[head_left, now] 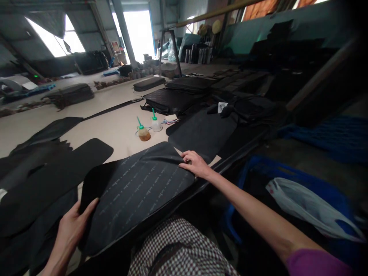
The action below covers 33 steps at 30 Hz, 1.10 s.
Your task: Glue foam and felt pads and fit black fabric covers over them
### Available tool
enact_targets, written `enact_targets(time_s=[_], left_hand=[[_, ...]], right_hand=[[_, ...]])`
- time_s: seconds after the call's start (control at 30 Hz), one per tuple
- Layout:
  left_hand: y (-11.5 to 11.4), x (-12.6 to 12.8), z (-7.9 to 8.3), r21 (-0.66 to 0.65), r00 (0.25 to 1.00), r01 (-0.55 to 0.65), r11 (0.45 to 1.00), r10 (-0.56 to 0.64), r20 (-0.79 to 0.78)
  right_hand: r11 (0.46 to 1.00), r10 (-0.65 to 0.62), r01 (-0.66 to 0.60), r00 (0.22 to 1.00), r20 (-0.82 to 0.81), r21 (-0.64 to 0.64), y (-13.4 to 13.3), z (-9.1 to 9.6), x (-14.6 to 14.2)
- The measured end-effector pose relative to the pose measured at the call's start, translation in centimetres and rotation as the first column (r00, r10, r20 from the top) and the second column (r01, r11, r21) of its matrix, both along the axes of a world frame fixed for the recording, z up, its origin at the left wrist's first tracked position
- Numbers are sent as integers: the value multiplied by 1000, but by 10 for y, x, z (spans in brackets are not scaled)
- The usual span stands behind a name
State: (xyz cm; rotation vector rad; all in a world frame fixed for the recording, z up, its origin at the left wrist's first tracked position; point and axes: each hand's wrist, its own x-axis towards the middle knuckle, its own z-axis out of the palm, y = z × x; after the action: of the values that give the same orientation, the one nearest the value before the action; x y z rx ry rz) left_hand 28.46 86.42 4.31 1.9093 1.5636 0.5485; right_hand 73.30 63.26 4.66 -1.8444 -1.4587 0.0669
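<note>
A dark fabric panel (pixel 138 188) with rounded corners and rows of pale printed lettering lies in front of me at the table's near edge. My left hand (pixel 71 222) grips its left side, thumb on top and fingers hidden underneath. At the panel's far right edge, my right hand (pixel 197 164) is closed, with thumb and fingertips pinching the border. A plain dark panel (pixel 204 132) lies just beyond my right hand. Several black cut pieces (pixel 57 176) are spread to the left of my left hand.
Two squeeze bottles with green spouts, one with brown liquid (pixel 144 134) and one whitish (pixel 156 124), stand on the pale table (pixel 115 126). Stacked black pieces (pixel 172 99) lie farther back. Right of the table, a blue crate (pixel 258 163) holds a white plastic bag (pixel 307 207).
</note>
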Motion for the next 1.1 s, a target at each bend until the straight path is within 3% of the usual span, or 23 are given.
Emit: enact_targets(time_s=[0.13,0.2,0.33,0.5,1.1], left_hand=[[-11,0,13,-85,986,94,992,-80,148],[-14,-3,18,-58,978,118,991,-106,182],[-16,-14,19,77,988,113,991,-120,99],[-24,-20,18,172,995,100,980,-100,-6],[-35,-26,8,177,995,97,979,-90,-48]], right_hand=[[1000,27,-27,999,27,0,-2,-6,-2],[1000,18,-16,997,76,-22,0,-16,3],[998,5,2,992,126,-56,6,-34,13],[998,-28,37,990,136,-60,5,-40,16],[995,-47,58,992,118,-87,6,-46,22]])
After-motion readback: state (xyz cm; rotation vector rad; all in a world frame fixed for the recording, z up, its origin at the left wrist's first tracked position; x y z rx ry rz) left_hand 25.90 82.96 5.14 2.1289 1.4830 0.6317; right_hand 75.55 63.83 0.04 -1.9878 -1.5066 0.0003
